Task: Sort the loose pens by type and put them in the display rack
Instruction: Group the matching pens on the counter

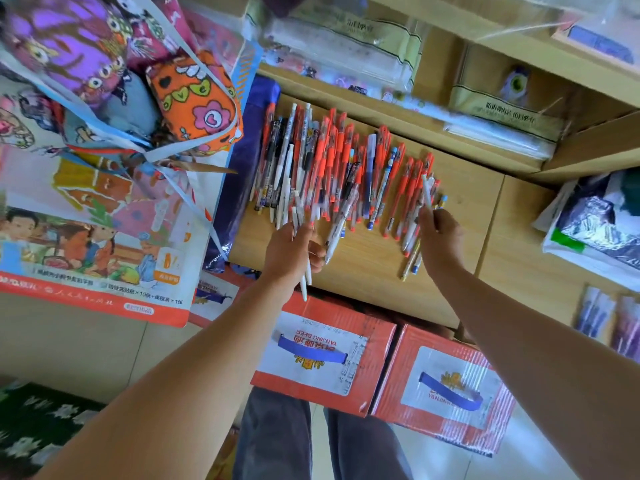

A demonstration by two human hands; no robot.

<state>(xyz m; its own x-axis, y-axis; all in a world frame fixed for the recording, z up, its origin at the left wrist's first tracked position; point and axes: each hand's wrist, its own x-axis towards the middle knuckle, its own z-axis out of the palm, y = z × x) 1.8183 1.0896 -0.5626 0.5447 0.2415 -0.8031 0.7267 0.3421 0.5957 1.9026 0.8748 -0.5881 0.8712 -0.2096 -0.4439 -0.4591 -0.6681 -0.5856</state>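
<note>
A wide pile of loose pens [346, 168] lies on a wooden counter [460, 202]; most have orange-red barrels, with white, blue and clear ones mixed in. My left hand [289, 247] grips a small bunch of white pens [306, 275] at the pile's near left edge, their tips sticking out below my fingers. My right hand [438, 233] pinches a single white pen [426, 190] that points up over the pile's right end. No display rack can be told apart in this view.
Bundled colourful bags and printed packs [104, 133] crowd the left. Two red beer cartons [323, 344] stand on the floor under the counter. Shelves with packaged goods [502, 112] run behind the pile. A plastic-wrapped bundle [595, 223] lies at the right.
</note>
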